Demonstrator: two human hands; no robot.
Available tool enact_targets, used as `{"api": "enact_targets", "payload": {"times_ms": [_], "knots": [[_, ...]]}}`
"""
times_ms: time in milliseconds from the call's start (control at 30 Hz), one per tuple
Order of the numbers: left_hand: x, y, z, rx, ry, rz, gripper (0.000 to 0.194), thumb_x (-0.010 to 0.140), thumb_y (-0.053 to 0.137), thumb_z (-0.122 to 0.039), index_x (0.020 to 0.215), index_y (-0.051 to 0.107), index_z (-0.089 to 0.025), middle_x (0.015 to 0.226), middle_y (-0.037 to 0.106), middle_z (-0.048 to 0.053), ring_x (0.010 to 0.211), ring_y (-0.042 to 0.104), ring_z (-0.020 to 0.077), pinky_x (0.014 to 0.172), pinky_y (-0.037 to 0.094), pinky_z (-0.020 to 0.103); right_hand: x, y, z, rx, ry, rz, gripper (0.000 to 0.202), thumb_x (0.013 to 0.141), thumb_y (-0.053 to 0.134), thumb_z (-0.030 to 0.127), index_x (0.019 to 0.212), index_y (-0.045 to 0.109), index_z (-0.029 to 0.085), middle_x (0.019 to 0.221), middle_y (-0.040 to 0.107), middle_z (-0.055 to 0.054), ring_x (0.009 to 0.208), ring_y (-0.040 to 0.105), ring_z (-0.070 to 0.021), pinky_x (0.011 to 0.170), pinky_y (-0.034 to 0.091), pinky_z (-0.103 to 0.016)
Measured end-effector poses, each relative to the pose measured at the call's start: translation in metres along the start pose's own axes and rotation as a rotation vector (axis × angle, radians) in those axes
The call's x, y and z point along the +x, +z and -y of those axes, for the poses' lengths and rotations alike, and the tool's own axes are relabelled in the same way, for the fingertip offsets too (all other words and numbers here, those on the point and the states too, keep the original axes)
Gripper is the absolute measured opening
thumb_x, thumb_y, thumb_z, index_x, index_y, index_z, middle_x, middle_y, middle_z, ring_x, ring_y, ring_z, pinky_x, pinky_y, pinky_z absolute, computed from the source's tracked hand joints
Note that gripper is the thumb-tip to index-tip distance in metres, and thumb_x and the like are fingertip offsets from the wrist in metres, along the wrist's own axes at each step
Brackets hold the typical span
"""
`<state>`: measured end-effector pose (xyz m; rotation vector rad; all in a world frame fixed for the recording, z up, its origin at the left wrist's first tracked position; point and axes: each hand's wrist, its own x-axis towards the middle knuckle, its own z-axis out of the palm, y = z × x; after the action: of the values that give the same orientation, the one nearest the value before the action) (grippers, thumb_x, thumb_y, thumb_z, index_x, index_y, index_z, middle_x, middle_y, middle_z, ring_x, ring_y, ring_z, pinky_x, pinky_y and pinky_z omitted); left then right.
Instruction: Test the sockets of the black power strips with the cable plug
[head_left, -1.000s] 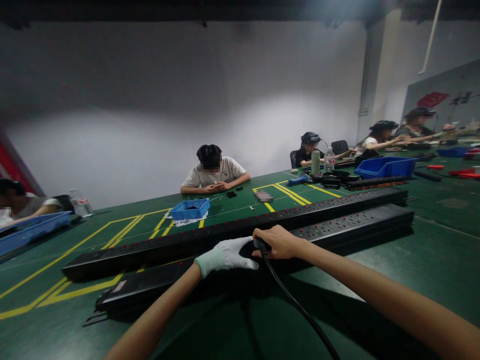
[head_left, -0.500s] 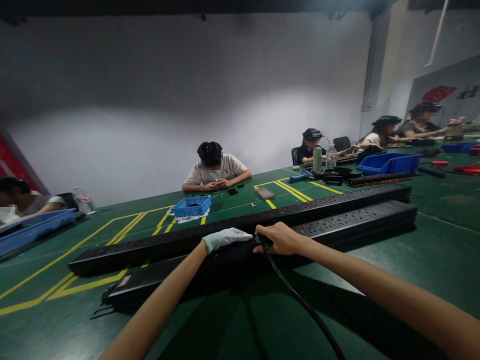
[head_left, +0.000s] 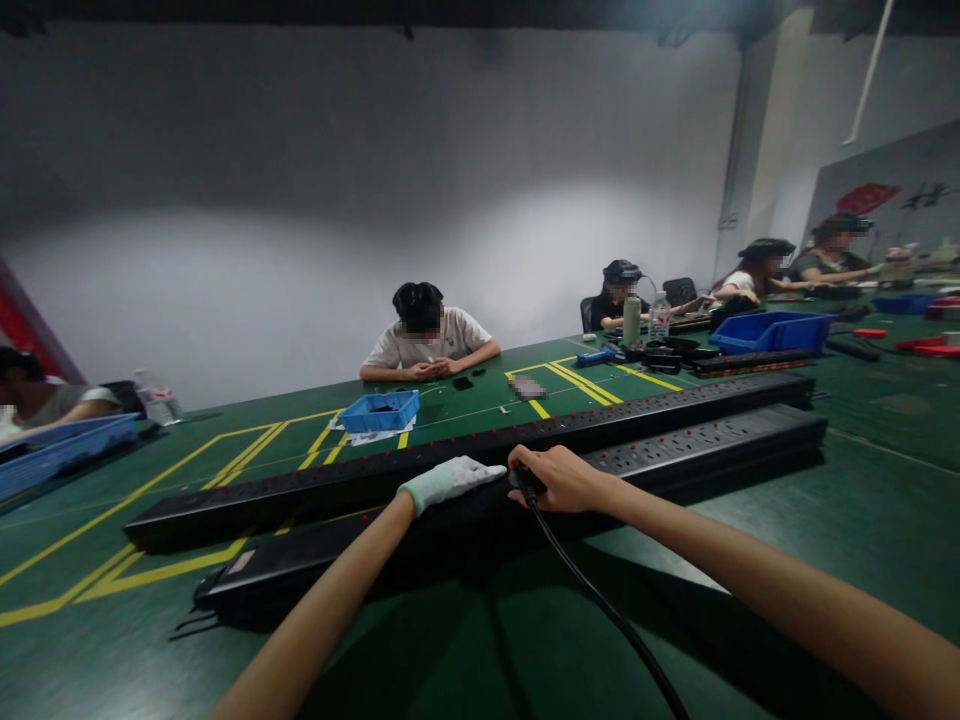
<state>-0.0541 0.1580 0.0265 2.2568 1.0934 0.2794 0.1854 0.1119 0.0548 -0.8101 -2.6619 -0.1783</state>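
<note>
Head view, and a black plug (head_left: 527, 483) is gripped in the bare right hand (head_left: 561, 478), fingers curled tight around it, right at the top face of the near power strip (head_left: 697, 446). From the plug a black cable (head_left: 600, 605) is trailed back toward the lower edge of the picture. The gloved left hand (head_left: 450, 478) is laid flat on the same strip just beside the plug, fingers stretched out and pressed together, nothing pinched in them. The near strip is stretched long across the green table (head_left: 862, 500), its sockets showing on the right half; its left end is seen near the yellow floor-style lines. A second long power strip (head_left: 315, 485) is lined up just behind it, dotted with small red switches. Further back, a small blue tray (head_left: 379, 413) is set on the table near a seated person in a white shirt (head_left: 427, 345). Off to the right, a larger blue bin (head_left: 772, 331), a green bottle (head_left: 631, 323) and more seated people are spotted.
</note>
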Motion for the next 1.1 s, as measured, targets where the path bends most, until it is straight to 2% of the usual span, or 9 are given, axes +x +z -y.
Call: {"api": "enact_targets", "payload": {"times_ms": [167,500,1100], "knots": [[-0.002,0.0,-0.005,0.031,-0.012,-0.005,0.051,0.087,0.036,-0.056,0.111,0.064,-0.021,0.092,0.066,-0.003,0.076,0.055,0.0175,0.069,0.038,0.023,0.002,-0.002,0.0,0.043,0.014,0.023,0.033,0.084,0.054,0.043,0.105,0.045,0.019,0.072,0.063,-0.001,0.061,0.059,-0.0171,0.052,0.029,-0.022],[-0.005,-0.001,-0.012,0.05,-0.007,-0.008,0.052,0.087,0.034,-0.056,0.115,0.061,-0.021,0.107,0.065,-0.001,0.089,0.058,0.0213,0.078,0.04,0.026,0.001,-0.001,0.002,0.002,0.025,0.038,0.033,0.086,0.05,0.044,0.107,0.045,0.019,0.082,0.067,-0.005,0.067,0.063,-0.0193,0.054,0.029,-0.023],[-0.003,-0.001,-0.003,0.047,0.059,0.012,0.045,0.09,0.035,-0.048,0.119,0.058,-0.023,0.114,0.062,-0.002,0.096,0.057,0.0213,0.085,0.039,0.026,0.001,0.001,0.001,0.005,0.02,0.029,0.033,0.085,0.05,0.044,0.106,0.045,0.019,0.082,0.067,-0.005,0.068,0.063,-0.0197,0.054,0.029,-0.023]]}}
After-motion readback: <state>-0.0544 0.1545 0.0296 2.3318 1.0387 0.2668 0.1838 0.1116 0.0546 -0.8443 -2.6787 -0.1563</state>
